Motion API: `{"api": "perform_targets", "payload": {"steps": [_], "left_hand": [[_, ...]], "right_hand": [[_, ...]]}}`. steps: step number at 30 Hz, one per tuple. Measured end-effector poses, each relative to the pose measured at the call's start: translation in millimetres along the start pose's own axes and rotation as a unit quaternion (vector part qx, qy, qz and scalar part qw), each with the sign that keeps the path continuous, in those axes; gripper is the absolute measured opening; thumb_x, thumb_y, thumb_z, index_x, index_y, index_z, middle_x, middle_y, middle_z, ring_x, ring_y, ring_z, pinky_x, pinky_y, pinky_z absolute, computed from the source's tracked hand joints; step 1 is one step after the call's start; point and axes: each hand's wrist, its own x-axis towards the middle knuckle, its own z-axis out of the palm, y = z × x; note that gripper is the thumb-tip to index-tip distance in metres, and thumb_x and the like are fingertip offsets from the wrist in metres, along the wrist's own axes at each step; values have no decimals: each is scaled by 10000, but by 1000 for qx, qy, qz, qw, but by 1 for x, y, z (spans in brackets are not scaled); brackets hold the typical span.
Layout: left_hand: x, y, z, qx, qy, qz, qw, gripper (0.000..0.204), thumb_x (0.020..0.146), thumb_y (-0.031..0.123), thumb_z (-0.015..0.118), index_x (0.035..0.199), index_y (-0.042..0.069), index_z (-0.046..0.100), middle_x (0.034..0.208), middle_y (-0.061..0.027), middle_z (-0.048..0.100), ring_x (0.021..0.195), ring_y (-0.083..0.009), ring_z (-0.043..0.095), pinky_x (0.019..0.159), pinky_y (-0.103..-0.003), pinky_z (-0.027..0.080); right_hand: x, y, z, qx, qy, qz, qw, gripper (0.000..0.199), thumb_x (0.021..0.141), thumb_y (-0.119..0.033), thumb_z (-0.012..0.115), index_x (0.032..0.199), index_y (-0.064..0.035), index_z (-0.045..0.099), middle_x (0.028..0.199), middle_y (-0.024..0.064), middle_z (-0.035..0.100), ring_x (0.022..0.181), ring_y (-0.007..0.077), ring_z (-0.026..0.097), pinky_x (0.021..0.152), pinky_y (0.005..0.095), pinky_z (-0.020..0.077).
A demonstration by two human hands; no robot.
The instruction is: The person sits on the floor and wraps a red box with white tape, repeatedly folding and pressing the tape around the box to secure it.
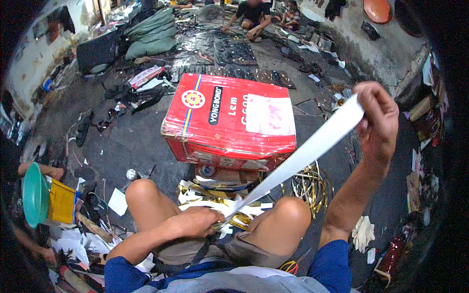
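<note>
A long white strip (pixel 308 149) runs taut and slanting between my two hands. Raised high at the right, my right hand (pixel 377 119) pinches its upper end. My left hand (pixel 199 220), low between my knees, is closed around the strip's lower end; its fingertips are partly hidden. Shiny gold and white strips (pixel 195 191) lie in a loose heap between my legs. More gold strips (pixel 312 188) are bundled beyond my right knee. In front of my knees stands a red cardboard box (pixel 220 134), with a white sheet (pixel 270 115) on its top.
At the left are a green basin (pixel 34 195), a yellow container (pixel 62 201) and scattered white scraps (pixel 73 244); another person's limbs show at that edge. Dark pieces (pixel 234 51) lie in rows beyond the box. A person (pixel 251 19) crouches at the back. A pale glove (pixel 363 233) lies at right.
</note>
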Motion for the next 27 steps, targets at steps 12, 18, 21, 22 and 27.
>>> {"api": "perform_targets", "payload": {"steps": [12, 18, 21, 22, 27], "left_hand": [[2, 57, -76, -618, 189, 126, 752, 211, 1027, 117, 643, 1163, -35, 696, 776, -59, 704, 604, -113, 649, 579, -276, 530], [-66, -62, -123, -457, 357, -71, 812, 244, 989, 266, 686, 926, 38, 749, 765, -20, 718, 592, -70, 645, 526, -226, 510], [-109, -136, -201, -289, 367, -142, 873, 282, 964, 291, 673, 831, 44, 702, 660, 1, 626, 544, -79, 573, 521, -251, 478], [-116, -144, -224, -234, 354, -192, 885, 242, 928, 258, 706, 825, 39, 696, 639, -4, 603, 549, -93, 566, 532, -274, 483], [5, -105, -245, 251, 613, -127, 739, 429, 709, 68, 827, 1120, 16, 714, 1220, -206, 665, 1107, -366, 664, 944, -446, 550]], "right_hand": [[18, 12, 27, -24, 77, -65, 995, 154, 980, -140, 722, 1044, -6, 762, 874, 37, 729, 612, 62, 582, 515, 205, 447], [41, 107, -48, -48, -32, 138, 989, 216, 962, -213, 746, 1095, -43, 759, 857, -32, 674, 645, 24, 516, 529, 170, 367], [27, 134, 0, -128, -102, 188, 969, 183, 912, -194, 781, 1017, -45, 780, 836, -28, 702, 676, 35, 562, 553, 200, 403], [22, 139, 19, -120, -140, 178, 967, 182, 895, -187, 795, 991, -34, 784, 829, -20, 717, 697, 47, 593, 570, 212, 433], [4, 162, 61, -292, -134, 113, 940, 272, 796, -162, 767, 1037, -36, 775, 894, 145, 778, 797, 218, 746, 778, 360, 583]]}}
